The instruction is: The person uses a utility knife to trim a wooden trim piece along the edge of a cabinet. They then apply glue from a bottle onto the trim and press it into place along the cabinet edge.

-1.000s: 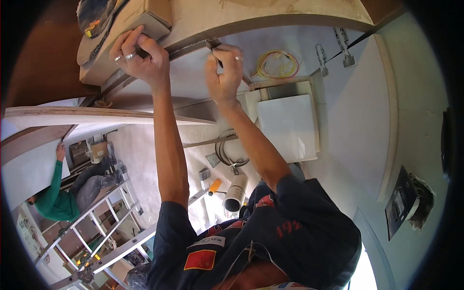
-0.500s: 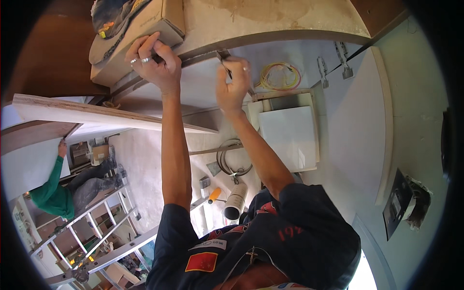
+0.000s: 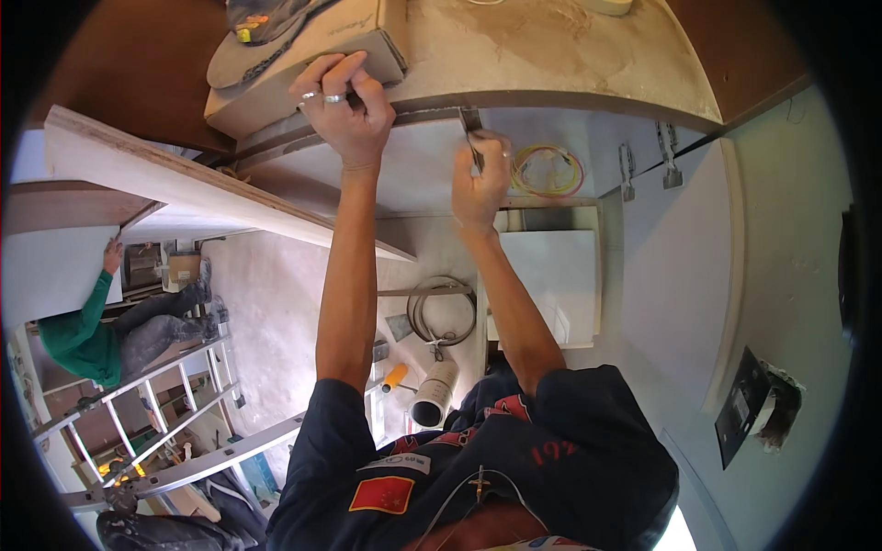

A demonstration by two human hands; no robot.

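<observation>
At twelve o'clock, by the shelf point(image 3: 524, 55): right hand point(image 3: 481, 184) raised, grip narrow, closed around a thin dark blade point(image 3: 470, 120). Blade's upper end is at the shelf's front edge point(image 3: 588, 102); touching or just short, cannot tell.

Left hand point(image 3: 354, 118) at eleven, fingers curled up near the same edge, in front of the box point(image 3: 303, 87). Cannot tell whether that grip bears on edge, box or something small. What looks like a cap point(image 3: 276, 64) lies on the box.

Judgement on handling: blade wants a low, constant angle to the edge, with short, even strokes and light pressure, so a corner does not dig in. Left fingers best used as a brace, clear of the blade's line. Box sits close to the lip; a knock could shift it. Overhead reach likely tires the wrists, so steady footing matters.

Around: looped cables point(image 3: 548, 172) at half past one, near the right hand; a board point(image 3: 184, 174) at ten, slanting behind the left forearm; ladder point(image 3: 165, 413) at eight, co-worker point(image 3: 78, 340) in green near it.
</observation>
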